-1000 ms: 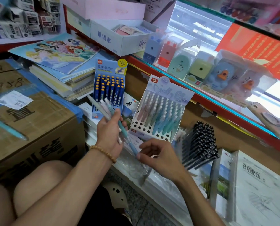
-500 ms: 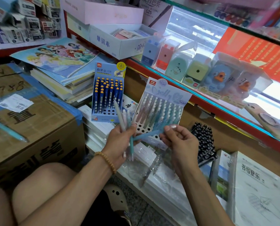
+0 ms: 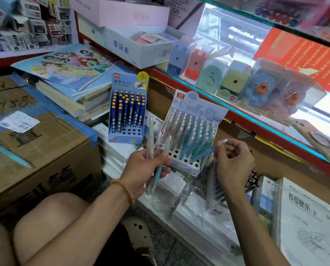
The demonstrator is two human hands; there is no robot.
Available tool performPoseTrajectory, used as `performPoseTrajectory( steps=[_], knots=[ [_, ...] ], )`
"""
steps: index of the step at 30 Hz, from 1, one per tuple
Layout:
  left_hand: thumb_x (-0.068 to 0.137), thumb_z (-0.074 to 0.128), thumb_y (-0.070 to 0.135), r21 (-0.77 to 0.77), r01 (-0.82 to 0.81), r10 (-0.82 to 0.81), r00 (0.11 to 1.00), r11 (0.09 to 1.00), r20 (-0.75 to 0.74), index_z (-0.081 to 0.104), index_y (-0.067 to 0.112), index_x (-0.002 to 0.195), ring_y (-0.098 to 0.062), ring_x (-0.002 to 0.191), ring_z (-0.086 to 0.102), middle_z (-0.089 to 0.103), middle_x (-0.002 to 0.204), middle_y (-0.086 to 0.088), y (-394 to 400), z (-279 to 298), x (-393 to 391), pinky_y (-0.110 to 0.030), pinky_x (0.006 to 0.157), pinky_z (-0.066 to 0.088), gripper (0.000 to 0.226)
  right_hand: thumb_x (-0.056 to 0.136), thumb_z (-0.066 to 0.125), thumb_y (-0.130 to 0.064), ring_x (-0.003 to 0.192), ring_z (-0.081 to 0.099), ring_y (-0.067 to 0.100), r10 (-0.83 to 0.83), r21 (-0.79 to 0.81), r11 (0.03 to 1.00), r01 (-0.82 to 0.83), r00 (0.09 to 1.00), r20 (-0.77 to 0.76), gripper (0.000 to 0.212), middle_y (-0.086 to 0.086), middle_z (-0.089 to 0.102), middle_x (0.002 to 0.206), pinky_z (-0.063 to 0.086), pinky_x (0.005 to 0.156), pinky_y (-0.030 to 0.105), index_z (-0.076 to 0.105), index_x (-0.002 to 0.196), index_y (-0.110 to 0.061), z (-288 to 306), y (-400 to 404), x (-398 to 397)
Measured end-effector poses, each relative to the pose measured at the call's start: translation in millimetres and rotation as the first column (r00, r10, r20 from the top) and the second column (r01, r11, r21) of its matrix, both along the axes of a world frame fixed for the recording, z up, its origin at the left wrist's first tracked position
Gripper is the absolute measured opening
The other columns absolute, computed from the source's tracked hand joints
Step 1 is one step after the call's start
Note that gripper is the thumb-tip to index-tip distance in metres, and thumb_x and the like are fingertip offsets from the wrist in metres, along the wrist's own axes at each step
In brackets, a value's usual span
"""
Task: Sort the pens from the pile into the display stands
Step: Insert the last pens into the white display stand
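- pinching one teal pen (image 3: 203,153) near its clicker end, the right hand (image 3: 234,166) angles the tip down toward the front rows of the pastel display stand (image 3: 191,131).
- left hand (image 3: 145,169) is curled round a small bundle of pens (image 3: 156,150), a few pastel barrels fanned upward, held just left of that stand.
- pastel display stand looks mostly filled: pink to teal pens stand in the back and middle rows, while a band of holes along the front shows bare.
- blue display stand (image 3: 127,108) further left holds dark blue pens with yellow tops; its lower rows of holes also sit unfilled.
- one loose light blue pen (image 3: 8,153) lies on the cardboard box (image 3: 45,143), well apart from both stands.
- by my reckoning the job is well along but not finished: the pen in the right hand, the left hand's bundle and that stray one remain to be placed.
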State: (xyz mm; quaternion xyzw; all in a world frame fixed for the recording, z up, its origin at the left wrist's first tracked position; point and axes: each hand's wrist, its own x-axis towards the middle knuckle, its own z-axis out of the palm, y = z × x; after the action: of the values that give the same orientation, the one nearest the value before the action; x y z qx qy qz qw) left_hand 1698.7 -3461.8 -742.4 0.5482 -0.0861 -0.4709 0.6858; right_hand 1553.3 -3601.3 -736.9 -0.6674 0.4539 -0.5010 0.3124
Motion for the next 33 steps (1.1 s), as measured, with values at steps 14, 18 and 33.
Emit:
performPoseTrajectory(
  steps=[14,18,33],
  knots=[
    [0.087,0.069,0.012,-0.018,-0.024,0.025,0.999,1.000,0.027,0.064,-0.002,0.098,-0.018,0.058,0.068,0.073,0.072,-0.011,2.3,1.4,3.3,-0.022,0.052,0.055,0.018,0.090,0.070,-0.017,0.075,0.065,0.017,0.067,-0.048,0.996,-0.074,0.989,-0.135,0.008,-0.002,0.065,0.080,0.058,0.070,0.028,0.062,0.093,-0.018,-2.8,-9.4,13.4],
    [0.085,0.070,0.007,-0.028,-0.022,0.022,1.000,0.999,-0.001,0.065,-0.002,0.096,-0.021,0.063,0.071,0.072,0.073,-0.012,1.6,0.4,3.9,-0.022,0.055,0.056,0.016,0.091,0.069,-0.017,0.071,0.058,0.002,0.095,-0.053,0.992,-0.111,0.966,-0.240,0.009,-0.009,0.061,0.079,0.053,0.066,0.015,0.062,0.096,-0.015,-11.0,-4.7,15.7],
    [0.086,0.069,0.008,-0.065,0.123,-0.120,0.992,0.990,0.038,0.068,-0.003,0.096,-0.021,0.069,0.070,0.072,0.093,-0.024,2.6,3.9,-2.3,-0.023,0.060,0.057,0.015,0.090,0.068,-0.037,0.067,0.066,0.011,0.362,0.242,0.918,-0.314,0.913,-0.191,0.024,0.001,0.069,0.080,0.056,0.062,0.027,0.067,0.100,-0.015,14.1,36.7,15.9]
  ],
)
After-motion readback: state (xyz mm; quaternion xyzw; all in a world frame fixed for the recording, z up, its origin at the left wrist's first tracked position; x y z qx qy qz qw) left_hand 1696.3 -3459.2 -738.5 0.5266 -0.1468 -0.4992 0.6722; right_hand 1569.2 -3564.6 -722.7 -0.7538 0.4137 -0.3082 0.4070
